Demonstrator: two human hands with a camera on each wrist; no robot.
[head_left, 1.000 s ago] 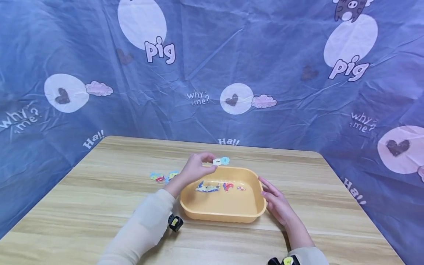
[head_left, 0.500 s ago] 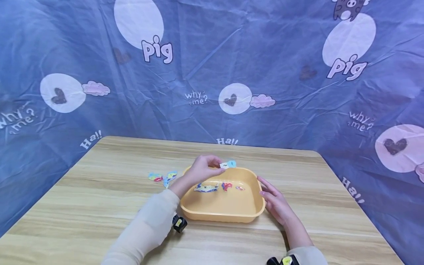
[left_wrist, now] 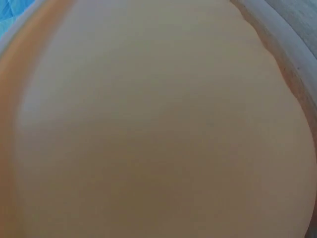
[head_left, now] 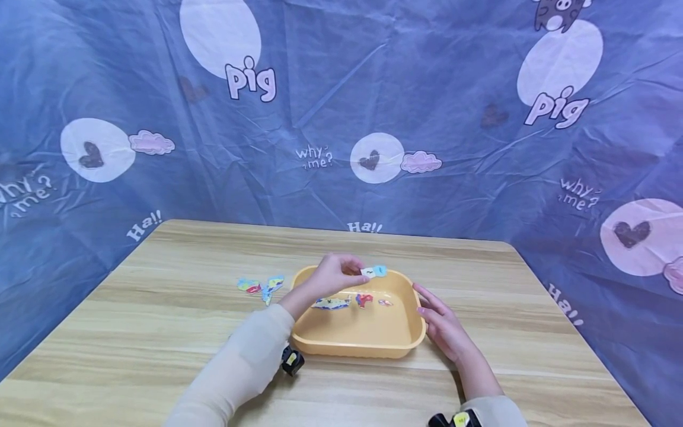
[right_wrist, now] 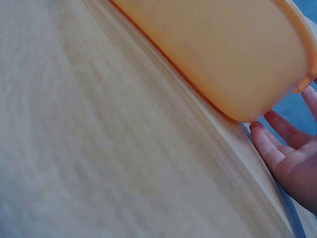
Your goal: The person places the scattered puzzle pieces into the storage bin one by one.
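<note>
Wrinkled blue cloth backdrop (head_left: pixel 331 95) with "pig" lettering (head_left: pixel 251 82) behind a wood-grain table (head_left: pixel 512 314).

Your left hand (head_left: pixel 336 275) pinches a white-and-light-blue cutout (head_left: pixel 376 271) above the far side of the yellow-orange plastic tub (head_left: pixel 368 330), your right hand (head_left: pixel 445 326) touches its right side, three colourful cutouts (head_left: pixel 332 304) lie inside, and more cutouts (head_left: pixel 249 286) lie left of it on the wood-grain table (head_left: pixel 139 320) before the blue pig-print cloth (head_left: pixel 459 107).
</note>
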